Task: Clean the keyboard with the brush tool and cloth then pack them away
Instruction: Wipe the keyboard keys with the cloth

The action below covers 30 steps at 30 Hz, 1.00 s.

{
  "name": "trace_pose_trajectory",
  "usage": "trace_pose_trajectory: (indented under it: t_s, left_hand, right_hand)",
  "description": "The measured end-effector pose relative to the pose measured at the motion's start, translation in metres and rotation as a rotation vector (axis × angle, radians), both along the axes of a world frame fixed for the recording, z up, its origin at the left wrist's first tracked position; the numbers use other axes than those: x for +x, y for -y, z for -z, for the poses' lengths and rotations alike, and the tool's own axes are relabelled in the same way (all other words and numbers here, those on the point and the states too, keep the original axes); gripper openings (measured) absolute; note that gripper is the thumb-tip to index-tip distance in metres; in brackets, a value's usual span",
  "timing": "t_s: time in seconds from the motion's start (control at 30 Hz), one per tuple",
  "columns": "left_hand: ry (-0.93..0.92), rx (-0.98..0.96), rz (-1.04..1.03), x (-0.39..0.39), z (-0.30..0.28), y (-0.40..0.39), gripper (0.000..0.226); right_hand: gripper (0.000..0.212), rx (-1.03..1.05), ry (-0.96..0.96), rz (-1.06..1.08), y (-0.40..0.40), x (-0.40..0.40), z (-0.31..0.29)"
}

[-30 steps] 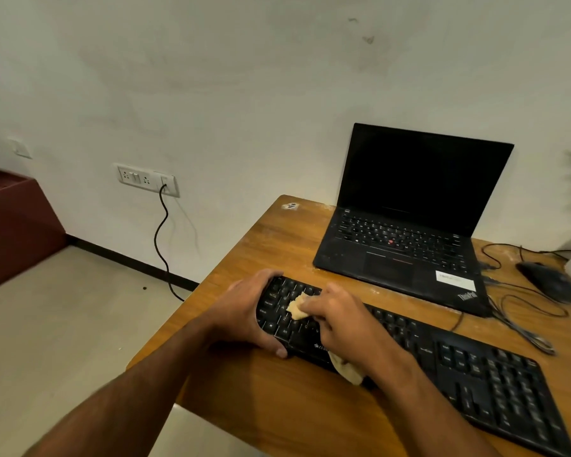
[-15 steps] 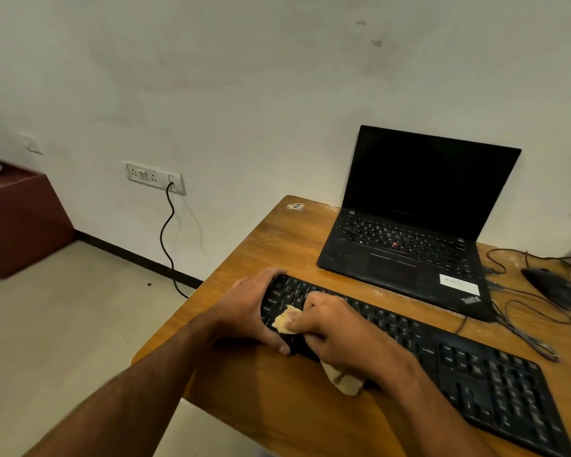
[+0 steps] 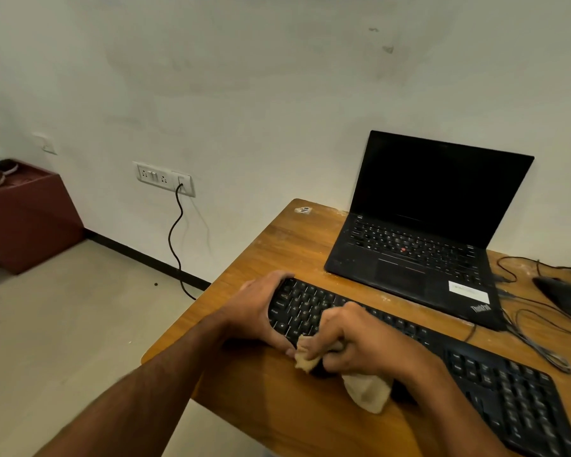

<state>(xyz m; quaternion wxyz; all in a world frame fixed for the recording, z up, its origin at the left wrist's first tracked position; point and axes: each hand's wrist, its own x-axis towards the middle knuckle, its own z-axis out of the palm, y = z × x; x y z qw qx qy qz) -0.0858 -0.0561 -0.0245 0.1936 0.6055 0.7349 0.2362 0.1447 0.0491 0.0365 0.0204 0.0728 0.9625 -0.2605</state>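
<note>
- While the left hand (image 3: 257,316) curls round the left end of the black keyboard (image 3: 409,351), its thumb lies along the near edge and its fingers wrap over the far corner, holding the keyboard down on the wooden desk (image 3: 277,400).
- Right hand (image 3: 360,344) is bunched tightly round a beige cloth (image 3: 366,390), pressed against the near edge of the keyboard just beside the left thumb.
- One tuft of the cloth sticks out between thumb and fingers; a larger fold hangs from under the palm onto the desk near its front edge.
- Keyboard runs at a slant from the desk's left side toward the near right corner, its number pad at the right end.
- Behind it, by the far edge against the wall, stands an open black ThinkPad laptop (image 3: 419,232), its screen dark.
- A black mouse (image 3: 564,296) sits at the desk's right edge, with loose cables (image 3: 541,328) lying between it and the keyboard.
- A wall socket (image 3: 164,178) to the left has a black cord (image 3: 175,239) hanging from it to the floor.
- A dark red box (image 3: 27,216) stands on the floor at far left.
</note>
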Motion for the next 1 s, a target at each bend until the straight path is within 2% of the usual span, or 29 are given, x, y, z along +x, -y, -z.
trace_pose_trajectory:
  t_s: [0.17,0.3,0.4,0.5,0.57,0.63,0.77,0.9,1.0]
  left_hand:
    - [0.019,-0.007,-0.007,0.003,-0.008,0.002,0.137]
    - [0.027,-0.023,-0.001,0.003,-0.008,0.002,0.139]
    - [0.032,-0.041,0.003,-0.001,-0.006,0.003,0.140]
    - [0.004,-0.083,0.060,-0.004,-0.010,0.002,0.140]
    - [-0.068,-0.141,0.132,-0.002,-0.016,-0.003,0.144]
    - [-0.174,-0.185,0.180,0.006,-0.024,-0.013,0.148]
    - [-0.332,-0.244,0.282,0.019,-0.032,-0.030,0.144]
    - [-0.254,-0.202,0.307,0.014,-0.031,-0.029,0.137]
    - [-0.170,-0.158,0.296,0.010,-0.023,-0.025,0.138]
  right_hand:
    - [0.031,0.059,-0.284,0.266,-0.011,-0.011,0.016]
    - [0.028,0.071,-0.135,0.139,-0.003,-0.010,0.016]
    - [0.023,-0.086,-0.036,0.059,-0.013,0.003,0.000]
    - [0.029,-0.117,-0.208,0.212,-0.020,0.001,0.005]
    - [0.031,-0.069,-0.340,0.347,-0.024,-0.004,0.012]
    - [0.030,-0.018,-0.386,0.431,-0.027,-0.007,0.016]
    - [0.033,0.136,-0.358,0.488,-0.031,-0.010,0.022]
    - [0.037,0.204,-0.203,0.370,-0.023,-0.013,0.023]
    - [0.035,0.177,-0.075,0.242,-0.018,-0.001,0.008]
